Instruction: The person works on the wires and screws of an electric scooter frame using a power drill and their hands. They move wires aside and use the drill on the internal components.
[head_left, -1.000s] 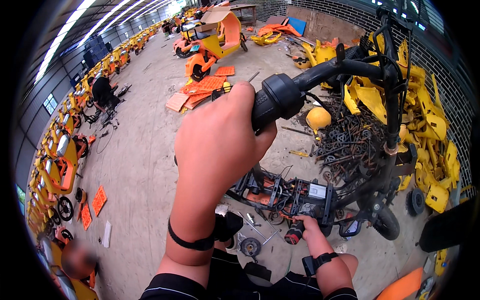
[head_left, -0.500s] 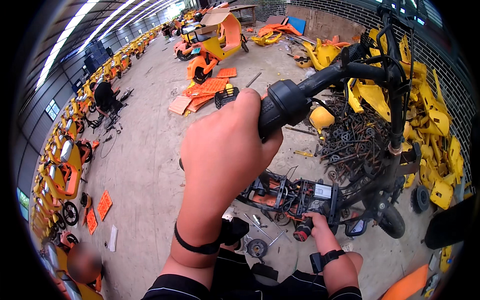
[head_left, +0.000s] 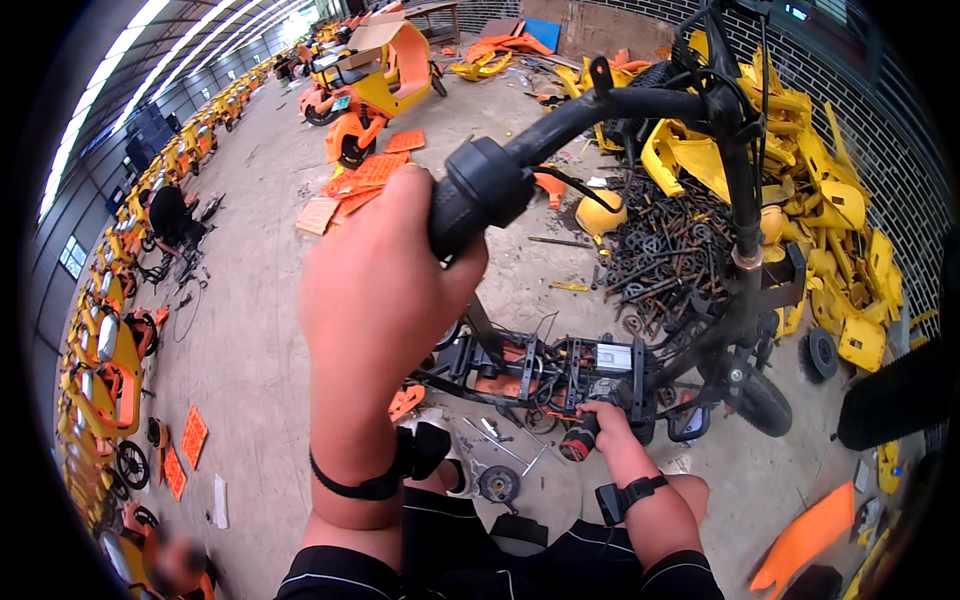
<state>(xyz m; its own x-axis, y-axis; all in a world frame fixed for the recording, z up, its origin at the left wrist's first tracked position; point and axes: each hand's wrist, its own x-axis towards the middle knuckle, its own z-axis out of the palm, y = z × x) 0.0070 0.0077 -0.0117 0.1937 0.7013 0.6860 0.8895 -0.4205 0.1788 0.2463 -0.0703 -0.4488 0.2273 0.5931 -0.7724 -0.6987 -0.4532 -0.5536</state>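
My left hand (head_left: 385,290) is closed around the black rubber grip (head_left: 462,205) at the end of a bent handlebar (head_left: 630,105), close to the camera. Low at the center right, my right hand (head_left: 607,425) holds a red and black power tool (head_left: 580,440) at the side of a stripped scooter chassis (head_left: 515,370) with wires, orange parts and a silver box (head_left: 612,357). Whatever the tool's tip touches is hidden. The fork tube (head_left: 745,205) descends to a black front wheel (head_left: 760,405). Metal wrenches (head_left: 520,456) and a round hub part (head_left: 498,485) lie on the floor.
Yellow scooters (head_left: 100,400) line the left, with two co-workers (head_left: 175,215) (head_left: 175,565) among them. An assembled scooter (head_left: 390,80) and orange panels (head_left: 365,175) stand or lie farther back. A rusty metal heap (head_left: 680,270) and piled yellow panels (head_left: 840,220) fill the right.
The handlebar and my left hand on it have shifted left and slightly down in view. My right hand and tool have moved a little left and up, as has much of the background.
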